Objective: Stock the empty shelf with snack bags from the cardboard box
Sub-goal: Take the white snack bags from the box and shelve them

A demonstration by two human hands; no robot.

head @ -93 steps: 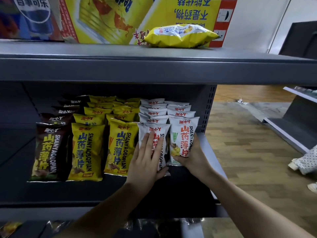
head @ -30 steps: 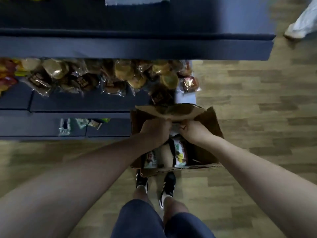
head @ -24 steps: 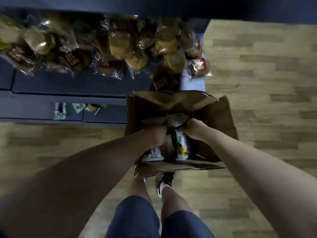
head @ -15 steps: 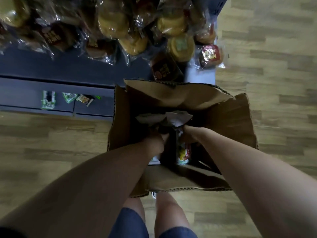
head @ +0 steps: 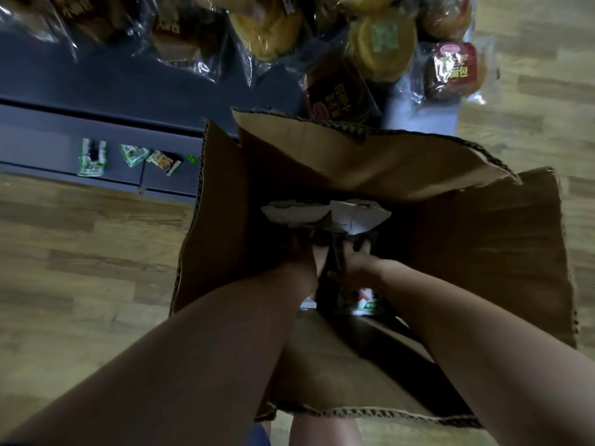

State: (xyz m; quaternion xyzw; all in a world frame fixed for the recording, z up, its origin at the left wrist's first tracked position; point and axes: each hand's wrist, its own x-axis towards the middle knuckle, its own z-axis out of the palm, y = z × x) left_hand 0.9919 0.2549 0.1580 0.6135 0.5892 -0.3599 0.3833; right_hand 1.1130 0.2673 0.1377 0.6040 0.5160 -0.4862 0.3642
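An open cardboard box [head: 483,252] stands on the wooden floor below me, its flaps spread out. Both my arms reach deep into its dark inside. My left hand [head: 302,255] grips a snack bag whose crumpled white top [head: 294,214] sticks out above the fingers. Beside it, my right hand [head: 354,268] curls round a second snack bag with its white top [head: 359,215] showing. A bit of a white and green bag [head: 365,304] shows under my right wrist. The shelf with the stocked snack bags is out of view.
A dark shelf unit [head: 96,88] runs along the far side of the box. Wrapped bread and buns [head: 383,43] lie on its low shelf. Small green packets [head: 91,156] sit on the bottom ledge at left. Wooden floor [head: 80,268] lies on both sides.
I have turned from the stocked shelf down to the box. Over the last second my head and both hands have sunk deeper into it, around two bags.
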